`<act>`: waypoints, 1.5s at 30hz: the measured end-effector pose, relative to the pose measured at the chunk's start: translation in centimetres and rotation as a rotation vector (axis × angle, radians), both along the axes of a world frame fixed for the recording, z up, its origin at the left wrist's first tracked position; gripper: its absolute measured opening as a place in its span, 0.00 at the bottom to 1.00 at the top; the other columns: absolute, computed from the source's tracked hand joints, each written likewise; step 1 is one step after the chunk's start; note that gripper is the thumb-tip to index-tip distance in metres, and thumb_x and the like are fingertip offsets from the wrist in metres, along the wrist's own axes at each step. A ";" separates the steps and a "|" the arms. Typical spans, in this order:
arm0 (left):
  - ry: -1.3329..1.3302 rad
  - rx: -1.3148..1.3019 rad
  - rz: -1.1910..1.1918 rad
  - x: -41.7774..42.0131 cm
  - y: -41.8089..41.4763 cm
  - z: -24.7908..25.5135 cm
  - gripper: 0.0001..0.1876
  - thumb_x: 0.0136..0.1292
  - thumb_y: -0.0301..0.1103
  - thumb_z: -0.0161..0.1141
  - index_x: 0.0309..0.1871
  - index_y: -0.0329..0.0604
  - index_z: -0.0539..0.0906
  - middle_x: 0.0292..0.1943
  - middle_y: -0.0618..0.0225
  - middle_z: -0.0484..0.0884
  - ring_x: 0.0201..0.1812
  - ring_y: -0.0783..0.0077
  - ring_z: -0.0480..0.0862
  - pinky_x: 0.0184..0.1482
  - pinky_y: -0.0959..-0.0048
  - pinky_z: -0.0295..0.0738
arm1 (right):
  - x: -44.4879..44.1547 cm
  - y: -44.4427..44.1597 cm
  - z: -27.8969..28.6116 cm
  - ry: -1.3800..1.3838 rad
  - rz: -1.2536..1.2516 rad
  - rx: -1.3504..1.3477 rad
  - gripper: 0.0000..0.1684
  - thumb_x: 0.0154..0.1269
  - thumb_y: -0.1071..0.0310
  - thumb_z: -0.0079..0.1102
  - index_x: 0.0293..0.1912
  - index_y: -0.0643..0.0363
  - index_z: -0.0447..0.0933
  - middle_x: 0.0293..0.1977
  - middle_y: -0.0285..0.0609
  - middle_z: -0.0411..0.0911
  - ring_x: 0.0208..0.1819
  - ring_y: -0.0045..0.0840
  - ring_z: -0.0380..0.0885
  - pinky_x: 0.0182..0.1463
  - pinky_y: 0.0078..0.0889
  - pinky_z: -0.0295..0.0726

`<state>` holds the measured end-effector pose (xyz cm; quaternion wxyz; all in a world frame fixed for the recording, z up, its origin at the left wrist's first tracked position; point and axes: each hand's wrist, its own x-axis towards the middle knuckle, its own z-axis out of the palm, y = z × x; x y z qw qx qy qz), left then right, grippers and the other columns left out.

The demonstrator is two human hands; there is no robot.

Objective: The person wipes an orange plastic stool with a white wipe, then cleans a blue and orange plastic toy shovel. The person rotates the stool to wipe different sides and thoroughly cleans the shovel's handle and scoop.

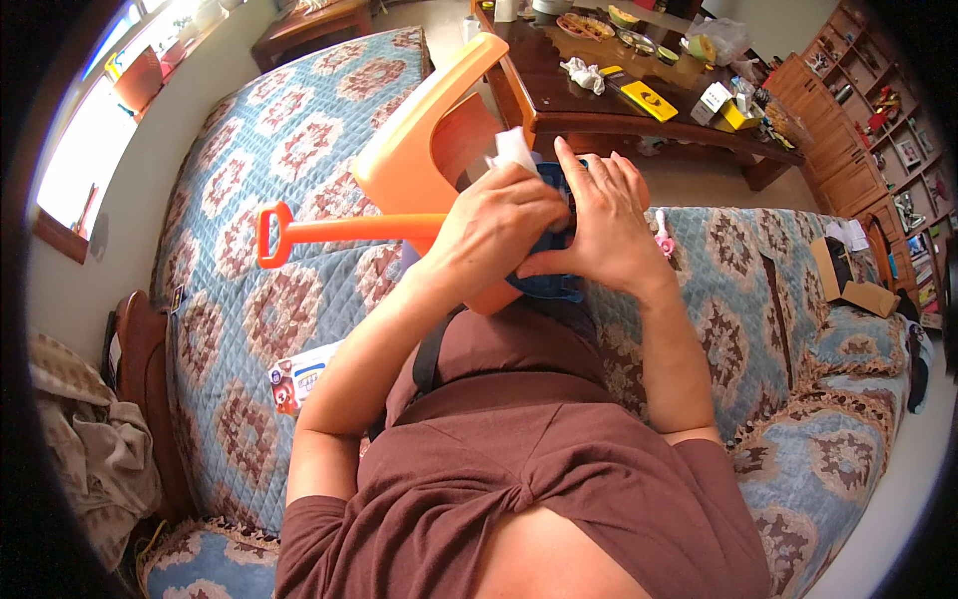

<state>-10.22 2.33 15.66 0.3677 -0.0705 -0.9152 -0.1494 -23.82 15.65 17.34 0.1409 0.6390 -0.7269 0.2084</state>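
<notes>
My left hand (498,217) pinches a crumpled white wipe or tissue (513,146) that sticks up past the fingers. It is slightly blurred and rests against a translucent blue plastic part (550,284). The thumb and fingers of my right hand (610,224) are spread around that same blue part, covering much of it. To the left of both hands stands a large orange plastic shell (412,142) with a rounded opening, probably a toy. From behind my left wrist an orange rod with a loop handle (337,228) extends leftward. How these plastic parts join is hidden.
A pack of wipes (303,378) lies on the quilted sofa cover (299,299) by my left forearm. A small pink item (664,239) is right of my right hand. Ahead, a dark wooden table (554,97) bears a yellow box (650,101), crumpled tissue (584,75) and cut melon (702,49).
</notes>
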 end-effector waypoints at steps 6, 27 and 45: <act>-0.090 0.216 -0.189 1.3 -1.1 -0.6 0.19 0.49 0.26 0.73 0.47 0.43 0.87 0.44 0.62 0.83 0.51 0.56 0.82 0.55 0.60 0.79 | -0.7 -0.4 0.2 -0.079 0.084 0.038 0.82 0.31 0.18 0.73 0.74 0.69 0.60 0.53 0.60 0.77 0.62 0.49 0.74 0.77 0.58 0.51; -0.039 -0.249 0.242 0.1 -0.6 1.8 0.17 0.53 0.42 0.65 0.36 0.34 0.87 0.49 0.62 0.78 0.59 0.55 0.73 0.67 0.57 0.67 | -0.7 -2.5 -2.1 -0.308 0.013 -0.229 0.39 0.78 0.44 0.48 0.71 0.68 0.67 0.42 0.51 0.82 0.52 0.42 0.79 0.76 0.59 0.50; 0.026 -0.134 0.060 1.7 0.7 0.4 0.11 0.49 0.34 0.65 0.32 0.36 0.84 0.39 0.64 0.80 0.51 0.57 0.78 0.61 0.56 0.72 | 0.3 -2.9 -3.2 -0.196 -0.053 -0.298 0.23 0.73 0.64 0.49 0.62 0.62 0.77 0.42 0.45 0.84 0.51 0.37 0.78 0.75 0.60 0.54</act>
